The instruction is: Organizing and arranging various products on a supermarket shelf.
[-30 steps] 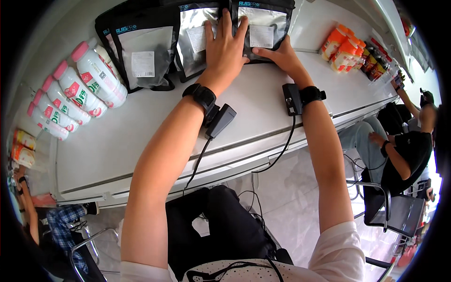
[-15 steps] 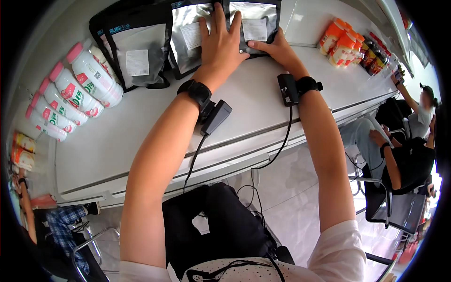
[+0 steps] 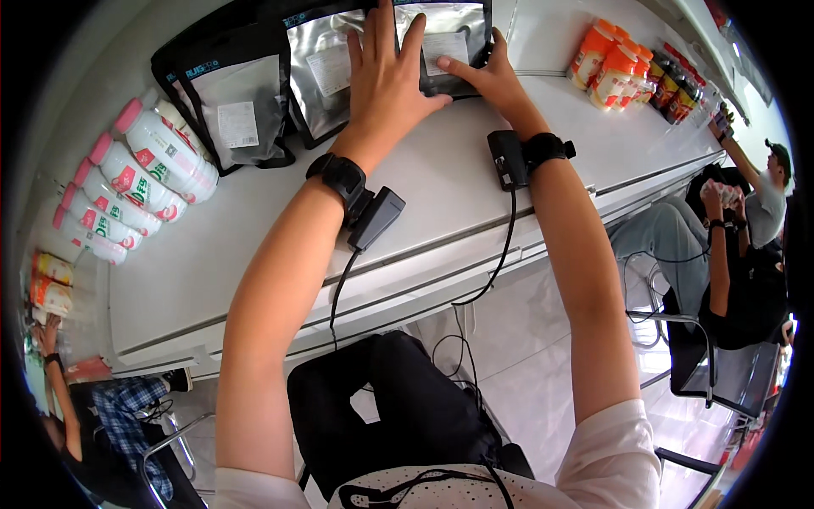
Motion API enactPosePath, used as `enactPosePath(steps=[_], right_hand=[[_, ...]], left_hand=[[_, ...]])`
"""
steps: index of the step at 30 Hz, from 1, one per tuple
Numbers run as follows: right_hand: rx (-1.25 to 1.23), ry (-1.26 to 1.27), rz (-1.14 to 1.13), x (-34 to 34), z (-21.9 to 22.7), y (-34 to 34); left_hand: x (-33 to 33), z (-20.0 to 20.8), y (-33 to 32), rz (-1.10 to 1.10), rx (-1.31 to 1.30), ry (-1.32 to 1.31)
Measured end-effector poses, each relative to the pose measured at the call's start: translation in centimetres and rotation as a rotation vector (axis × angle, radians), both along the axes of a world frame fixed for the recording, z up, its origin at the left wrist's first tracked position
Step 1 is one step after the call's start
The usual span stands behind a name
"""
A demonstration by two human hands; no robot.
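The pouch I have most to do with is the right-hand pouch [image 3: 454, 42], leaning at the far side of the white counter [image 3: 441, 161], just right of the middle pouch [image 3: 326, 72], with the left pouch [image 3: 237, 123] beyond that. My left hand [image 3: 386, 93] has its fingers fanned wide in front of the middle pouch, thumb out to the right; I cannot tell how firmly they touch. My right hand [image 3: 496, 81] lies at the right-hand pouch's right edge, thumb across its silver front, the other fingers up along the side and partly hidden, so I cannot tell whether they pinch it. I judge it light and floppy, its shiny film slick and apt to crinkle, the black border a little stiffer. That border seems the surest hold: a side edge between thumb and fingers, rather than the slippery middle. What is inside I cannot make out, so a gentle grip seems wise.
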State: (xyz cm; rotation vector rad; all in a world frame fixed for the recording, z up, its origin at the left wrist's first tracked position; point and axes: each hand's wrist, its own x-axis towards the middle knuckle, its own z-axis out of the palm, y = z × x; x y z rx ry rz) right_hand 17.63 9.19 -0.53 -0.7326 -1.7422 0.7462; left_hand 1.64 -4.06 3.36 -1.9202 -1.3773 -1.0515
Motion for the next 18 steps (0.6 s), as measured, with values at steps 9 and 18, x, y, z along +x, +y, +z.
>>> enactPosePath(steps=[9, 18], right_hand=[[-0.082, -0.046, 0.121, 0.0, 0.8, -1.5], [-0.084, -0.079, 0.096, 0.0, 0.7, -1.0]], left_hand=[[-0.1, -0.2, -0.2, 0.005, -0.020, 0.011], [-0.2, -0.3, -0.1, -0.002, -0.027, -0.005]])
